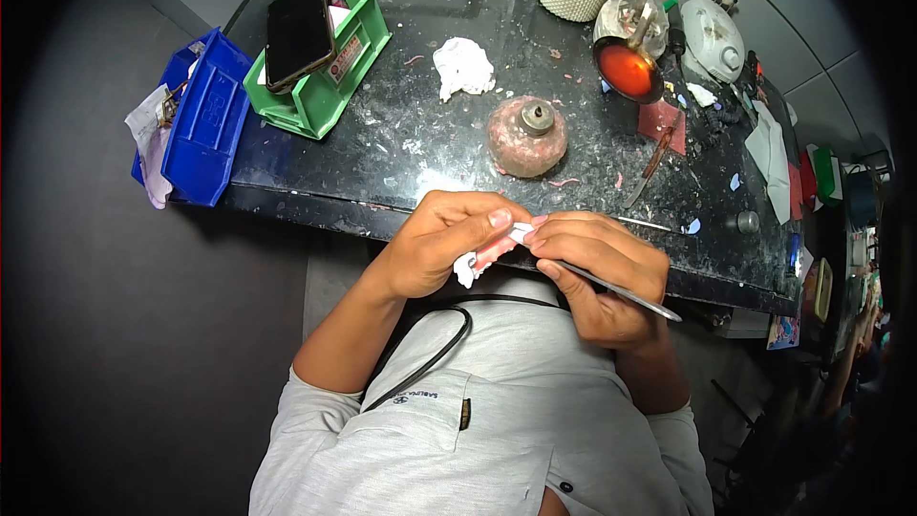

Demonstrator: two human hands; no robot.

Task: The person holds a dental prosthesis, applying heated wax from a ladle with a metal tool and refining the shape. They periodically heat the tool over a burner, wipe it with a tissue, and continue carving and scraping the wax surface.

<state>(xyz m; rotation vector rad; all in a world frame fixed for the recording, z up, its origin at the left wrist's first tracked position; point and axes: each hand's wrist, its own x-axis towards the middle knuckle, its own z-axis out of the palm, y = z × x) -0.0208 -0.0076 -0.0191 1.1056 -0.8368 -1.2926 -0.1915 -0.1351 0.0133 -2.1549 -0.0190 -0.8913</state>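
My left hand (444, 241) is closed around a small pink wax piece with white plaster-like parts (494, 251), held just in front of the bench edge. A white lump (466, 269) shows at its lower left end. My right hand (611, 272) grips a slim metal spatula (650, 305), whose flat end sticks out to the lower right. The fingertips of both hands meet at the piece's upper end, where a whitish bit (521, 231) shows. The spatula's working tip is hidden by the fingers.
Behind my hands stands a round wax-smeared spirit burner (528, 148). To its right lie a wax knife (653, 164), a pink wax sheet (671, 121) and a pan of orange-red liquid (628, 72). A green bin (330, 86) with a phone (299, 33) and a blue bin (205, 124) stand left.
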